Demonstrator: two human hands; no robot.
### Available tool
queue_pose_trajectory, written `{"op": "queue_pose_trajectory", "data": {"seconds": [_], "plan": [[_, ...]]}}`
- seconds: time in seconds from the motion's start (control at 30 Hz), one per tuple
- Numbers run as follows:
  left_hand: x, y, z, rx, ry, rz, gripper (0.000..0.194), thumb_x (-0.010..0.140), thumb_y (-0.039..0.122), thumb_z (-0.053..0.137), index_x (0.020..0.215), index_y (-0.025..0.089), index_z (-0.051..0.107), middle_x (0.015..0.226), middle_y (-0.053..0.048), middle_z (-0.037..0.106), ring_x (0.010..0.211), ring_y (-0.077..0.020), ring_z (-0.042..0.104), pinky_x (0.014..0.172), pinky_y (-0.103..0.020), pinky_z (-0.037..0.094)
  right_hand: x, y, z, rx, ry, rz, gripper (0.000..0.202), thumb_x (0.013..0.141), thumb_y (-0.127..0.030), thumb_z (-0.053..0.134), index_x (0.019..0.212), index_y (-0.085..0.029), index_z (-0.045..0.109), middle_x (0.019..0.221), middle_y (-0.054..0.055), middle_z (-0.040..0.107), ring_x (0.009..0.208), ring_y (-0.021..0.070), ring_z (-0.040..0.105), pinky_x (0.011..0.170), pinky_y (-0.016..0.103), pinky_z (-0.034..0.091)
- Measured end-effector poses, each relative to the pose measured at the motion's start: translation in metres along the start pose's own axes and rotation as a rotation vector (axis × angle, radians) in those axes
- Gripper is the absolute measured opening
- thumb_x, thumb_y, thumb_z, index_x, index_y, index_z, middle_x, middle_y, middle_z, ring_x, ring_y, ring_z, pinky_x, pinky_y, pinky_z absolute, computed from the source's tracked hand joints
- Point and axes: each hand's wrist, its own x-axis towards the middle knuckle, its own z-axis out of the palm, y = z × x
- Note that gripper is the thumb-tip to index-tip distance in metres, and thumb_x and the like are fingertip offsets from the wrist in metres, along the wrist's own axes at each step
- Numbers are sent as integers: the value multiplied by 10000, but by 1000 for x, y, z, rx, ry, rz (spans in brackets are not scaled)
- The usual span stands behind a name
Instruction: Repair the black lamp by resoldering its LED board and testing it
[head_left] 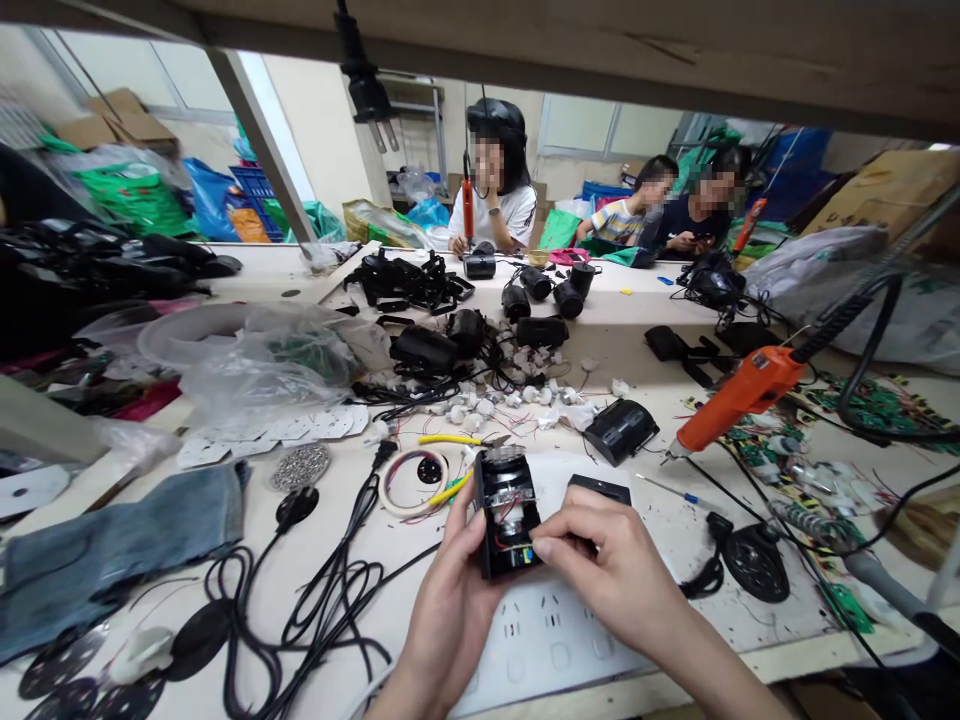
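My left hand (450, 600) is wrapped around an opened black device housing (513, 490), tilted up so its inside shows. In it are a clear round part at the top, red wires, a white piece and a small board with blue and yellow parts at the bottom. The thumb and fingers of my right hand (611, 555) are pinched at the housing's lower right edge; whatever is between them is hidden. A black cover piece (600, 488) lies just behind my right hand. Under both hands is a white panel with socket slots (562, 625).
An orange electric screwdriver (739, 395) hangs at the right over green circuit boards (892, 410). Yellow-handled cutters (454, 440), a tape roll (390, 490) and black power cords (330, 590) lie left. Behind are black housings (424, 348) and white parts. Several people sit across the bench.
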Motion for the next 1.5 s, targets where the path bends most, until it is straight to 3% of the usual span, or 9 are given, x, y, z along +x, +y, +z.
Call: {"op": "queue_pose_trajectory", "data": {"seconds": [0.13, 0.4, 0.7, 0.87, 0.97, 1.07, 1.3, 1.43, 1.5], "plan": [[0, -1, -3, 7, 21, 8, 671, 878, 289, 622, 1479, 355, 328, 1283, -60, 642, 1192, -251, 585, 955, -404, 519, 0, 0, 2, -11, -57, -8, 176, 841, -92, 635, 814, -201, 770, 697, -3, 557, 626, 136, 552, 552, 223, 380], [-2, -4, -4, 15, 0, 19, 701, 837, 329, 674, 1465, 359, 366, 1263, -56, 651, 1177, -262, 587, 960, -394, 505, 1, 1, 8, -1, -71, 111, 209, 788, -43, 631, 756, -206, 759, 691, -4, 576, 616, 134, 548, 536, 211, 389], [0, -3, -4, -23, 1, 12, 711, 864, 321, 636, 1488, 388, 302, 1348, -46, 600, 1228, -256, 559, 1017, -415, 466, 7, -3, 21, 79, -23, 370, 222, 733, -20, 650, 650, -182, 522, 607, -45, 557, 573, 129, 527, 535, 209, 387], [-2, 0, -12, -83, -69, -38, 795, 795, 314, 626, 1501, 389, 270, 1347, -45, 604, 1271, -293, 524, 1074, -493, 400, 6, -1, 25, 88, -13, 315, 194, 715, -26, 668, 645, -179, 571, 663, -32, 603, 607, 136, 567, 550, 203, 407], [-6, 1, -11, -40, -120, -24, 954, 622, 150, 651, 1489, 368, 317, 1373, -38, 584, 1307, -311, 484, 1099, -480, 374, 4, 0, 26, 18, -3, 252, 180, 736, -47, 676, 646, -179, 596, 690, -26, 576, 598, 130, 545, 540, 208, 393], [-7, -2, -6, 83, -39, 46, 1013, 585, 42, 682, 1480, 365, 333, 1385, -37, 572, 1289, -289, 501, 1088, -410, 400, 0, 0, 28, -18, 2, 174, 171, 763, -34, 626, 673, -179, 614, 749, -16, 527, 598, 121, 527, 542, 210, 403], [-5, -6, -2, 176, 97, 117, 956, 611, 101, 708, 1466, 326, 344, 1252, -71, 644, 1109, -272, 618, 930, -397, 521, -15, 6, 15, 9, 21, 127, 312, 757, -66, 590, 1031, -214, 583, 907, 16, 572, 808, 180, 569, 706, 255, 493], [-5, -3, -3, 185, 117, 120, 943, 599, 99, 693, 1456, 318, 365, 1243, -62, 651, 1105, -264, 608, 927, -386, 519, -28, 22, 4, 3, -16, 182, 69, 865, -207, 558, 933, -212, 569, 777, -5, 600, 716, 178, 587, 673, 271, 476], [-5, -5, -1, 186, 121, 114, 942, 599, 87, 675, 1458, 313, 362, 1228, -61, 657, 1091, -257, 609, 928, -385, 516, -33, 27, 1, -23, 9, 158, 106, 914, -249, 524, 825, -212, 567, 736, -4, 597, 678, 174, 583, 634, 263, 460]]}}
